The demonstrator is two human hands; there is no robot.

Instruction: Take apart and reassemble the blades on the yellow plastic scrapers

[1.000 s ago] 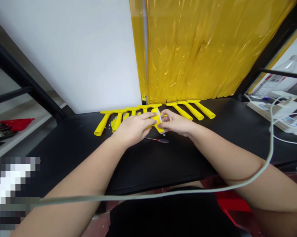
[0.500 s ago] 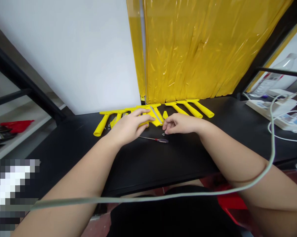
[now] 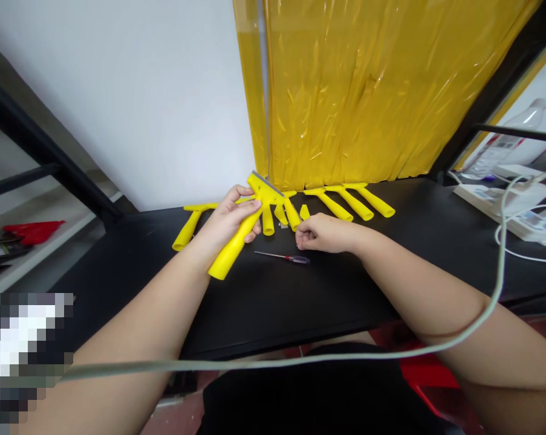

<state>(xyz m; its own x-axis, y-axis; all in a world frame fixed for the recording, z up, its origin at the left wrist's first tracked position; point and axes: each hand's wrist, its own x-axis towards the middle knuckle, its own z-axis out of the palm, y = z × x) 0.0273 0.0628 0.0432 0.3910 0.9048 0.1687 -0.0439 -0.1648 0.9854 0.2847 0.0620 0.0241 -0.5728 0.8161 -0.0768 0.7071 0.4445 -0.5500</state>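
Note:
My left hand (image 3: 236, 219) is wrapped round the neck of a yellow scraper (image 3: 233, 251), lifted off the black table. Its head, edged with a thin metal blade, points up and away; the handle slants down towards me. To its right, my right hand (image 3: 315, 232) is low over the table with thumb and fingers pinched together. What lies between those fingertips is hidden or too small to make out. A screwdriver (image 3: 295, 259) with a dark translucent handle lies just in front of the hands. Behind the right fingers stands a small yellow piece (image 3: 305, 211).
More yellow scrapers or handles (image 3: 361, 205) lie in a row along the back of the black table (image 3: 273, 302). Behind them are a white panel (image 3: 141, 90) and yellow plastic sheeting (image 3: 367, 90). Power strips (image 3: 522, 205) sit at right; a pale cable (image 3: 300, 364) crosses close in front.
My left hand has taken hold of a scraper and raised it, turning its handle towards me. My right hand has lowered slightly and closed its fingers where small screws were lying; they no longer show.

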